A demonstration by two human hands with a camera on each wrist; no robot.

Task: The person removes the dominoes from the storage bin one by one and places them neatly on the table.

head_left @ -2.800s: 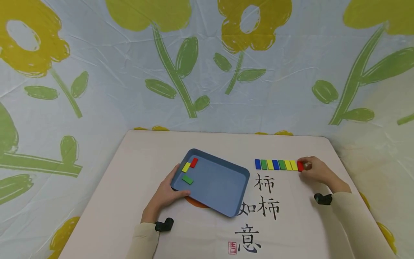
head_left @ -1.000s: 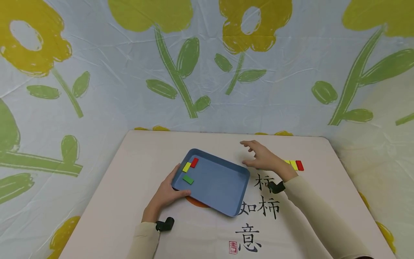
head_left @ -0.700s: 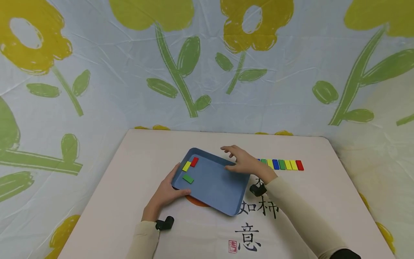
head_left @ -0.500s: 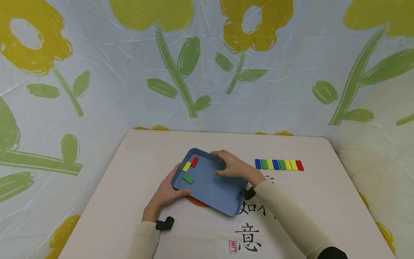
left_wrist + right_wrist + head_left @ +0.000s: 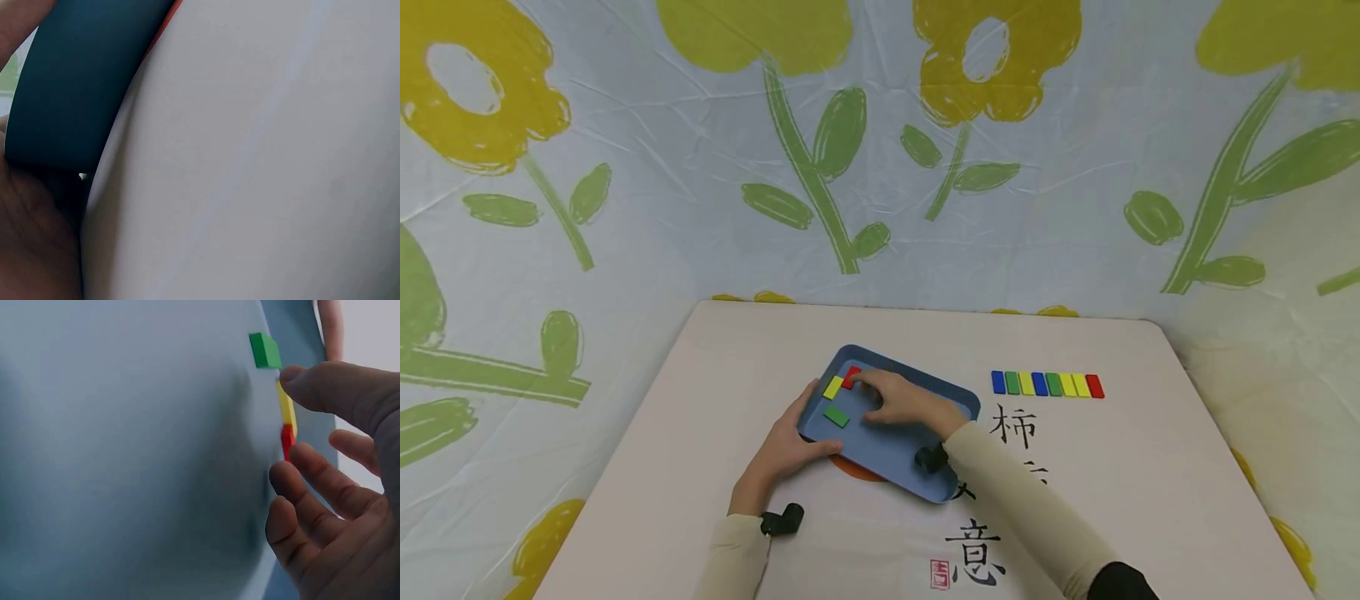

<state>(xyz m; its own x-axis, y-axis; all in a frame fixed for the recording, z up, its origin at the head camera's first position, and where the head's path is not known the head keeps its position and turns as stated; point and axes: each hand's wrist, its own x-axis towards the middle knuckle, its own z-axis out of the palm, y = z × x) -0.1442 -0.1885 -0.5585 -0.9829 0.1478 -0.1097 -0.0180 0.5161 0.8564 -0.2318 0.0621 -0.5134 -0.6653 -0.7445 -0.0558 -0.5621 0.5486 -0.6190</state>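
Observation:
My left hand (image 5: 781, 450) grips the left corner of a blue rectangular tray (image 5: 887, 454), which sits slantwise on the table; its wall (image 5: 69, 94) fills the upper left of the left wrist view. Inside the tray's left end lie a red block (image 5: 848, 379), a yellow block (image 5: 832, 387) touching it, and a green block (image 5: 836, 416) slightly apart. My right hand (image 5: 898, 400) hovers over the tray with thumb and fingers spread, fingertips near the red block. Nothing sits between them in the right wrist view, where the green block (image 5: 265, 351) is beyond the thumb.
Right of the tray, a straight row of blocks in blue, green, yellow (image 5: 1027, 383) and red (image 5: 1095, 386) lies on the table (image 5: 737, 358). Black brush characters (image 5: 973, 550) and a red seal (image 5: 939, 573) mark the cloth. Flower-printed fabric surrounds the table's back and sides.
My right hand has left the red block at the row's right end and travelled left over the tray to its red block. My left hand and the tray have stayed put.

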